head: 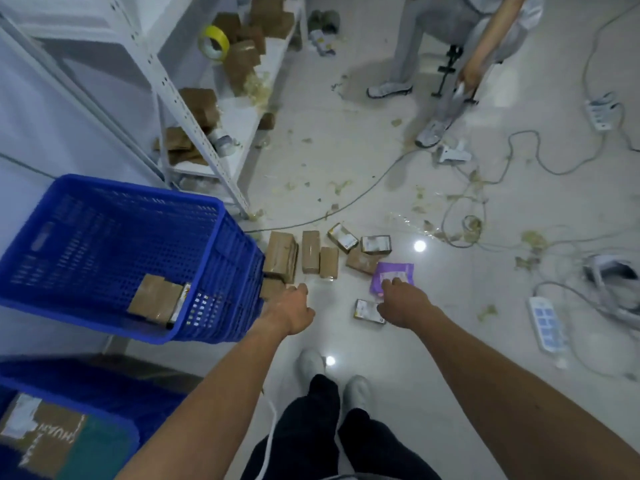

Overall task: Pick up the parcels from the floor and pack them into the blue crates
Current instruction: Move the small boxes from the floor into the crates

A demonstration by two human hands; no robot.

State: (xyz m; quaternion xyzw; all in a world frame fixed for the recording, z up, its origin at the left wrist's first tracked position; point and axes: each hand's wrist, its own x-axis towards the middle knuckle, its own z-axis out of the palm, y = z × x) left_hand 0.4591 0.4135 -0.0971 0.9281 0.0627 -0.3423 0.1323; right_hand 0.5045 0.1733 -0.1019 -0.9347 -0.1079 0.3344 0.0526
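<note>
While both arms reach down toward the floor, the upper blue crate [121,254] at my left appears tilted, with a few brown parcels [156,299] lying in its near corner. What carries it I cannot see. I judge that the chief hazard, since a parcel dropped in hard could shift it. A second blue crate [114,389] sits below, part filled.

Loose cables [346,202] cross the floor beyond the work and a power strip [549,323] lies to the right, so a foot could snag either. Another person [433,64] stands near, and a collision is possible.

The floor parcels [310,251] stand in a row just beside the crate. The left grip [294,313] hovers near them, its fingers hidden, so I cannot tell its state. The right grip [401,303] reaches over the near edge of a purple packet [394,271], and I cannot tell if it pinches. The thin packet could slip. A small white box [369,311] beside that wrist could be knocked away.

As for writing, a carton [45,434] in the lower crate shows the letters "HUA", with the rest cut off. Labels on the packet and small boxes are too blurred to read.
</note>
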